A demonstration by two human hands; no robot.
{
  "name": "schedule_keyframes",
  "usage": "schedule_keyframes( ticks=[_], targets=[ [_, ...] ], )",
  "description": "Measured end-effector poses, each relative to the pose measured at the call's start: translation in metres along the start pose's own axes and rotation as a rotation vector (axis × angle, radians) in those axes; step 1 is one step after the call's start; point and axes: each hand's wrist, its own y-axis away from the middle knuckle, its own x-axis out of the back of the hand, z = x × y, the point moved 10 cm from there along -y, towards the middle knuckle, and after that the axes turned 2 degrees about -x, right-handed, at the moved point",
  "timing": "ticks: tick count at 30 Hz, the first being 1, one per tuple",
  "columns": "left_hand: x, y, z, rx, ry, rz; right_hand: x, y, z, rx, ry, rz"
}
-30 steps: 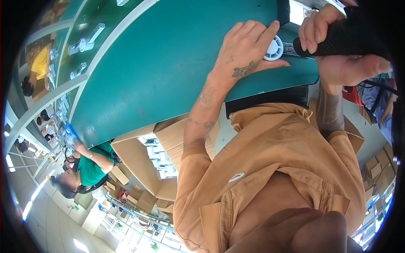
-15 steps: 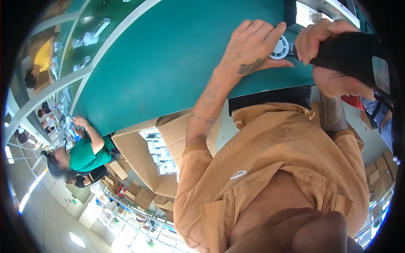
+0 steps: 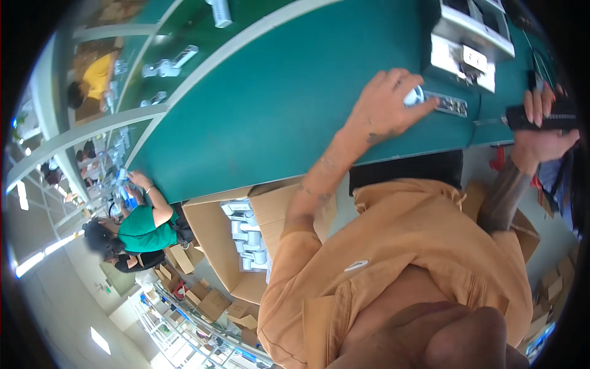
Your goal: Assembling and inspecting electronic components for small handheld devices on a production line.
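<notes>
My left hand [image 3: 388, 107] is closed around the round white end of a small device on the green table, its thumb along the near side. The device's narrow silvery body [image 3: 452, 105] extends to the right past my thumb, with small parts showing along its face. My right hand [image 3: 541, 126] grips a black power screwdriver [image 3: 562, 120] at the table's right side. The screwdriver's thin bit points left toward the device, apart from it. My left palm and fingers hide part of the white end.
Beyond the device stands a metal fixture [image 3: 501, 37] with a white socket block [image 3: 474, 59]. A cardboard box [image 3: 212, 237] of white devices [image 3: 249, 240] sits below the near table edge. A co-worker in green [image 3: 147, 227] works at the left. A pale rail [image 3: 209, 71] bounds the table's far side.
My right hand has drawn the screwdriver away from the device to the right, uncovering the silvery body. My left hand stays at the white end, now closed over it. The whole view has shifted.
</notes>
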Motion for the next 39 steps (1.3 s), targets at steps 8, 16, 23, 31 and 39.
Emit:
schedule_keyframes(
  ticks=[8, 16, 23, 31, 39],
  targets=[
    [0.003, -0.001, 0.013, -0.009, -0.018, -0.073, 0.139, 0.02, -0.009, -0.154, 0.136, 0.287],
    [0.004, -0.005, 0.013, -0.008, 0.017, -0.032, 0.205, -0.028, 0.008, -0.282, 0.165, 0.217],
    [0.005, -0.011, 0.012, 0.019, 0.045, -0.089, 0.285, -0.056, 0.048, -0.29, 0.414, 0.667],
    [0.003, -0.002, -0.007, 0.173, 0.109, -0.235, 0.191, -0.046, 0.061, -0.212, 0.408, 0.701],
    [0.095, 0.022, -0.158, 0.519, 0.122, 0.008, 0.198, -0.049, 0.07, -0.18, 0.352, 0.656]
  ],
)
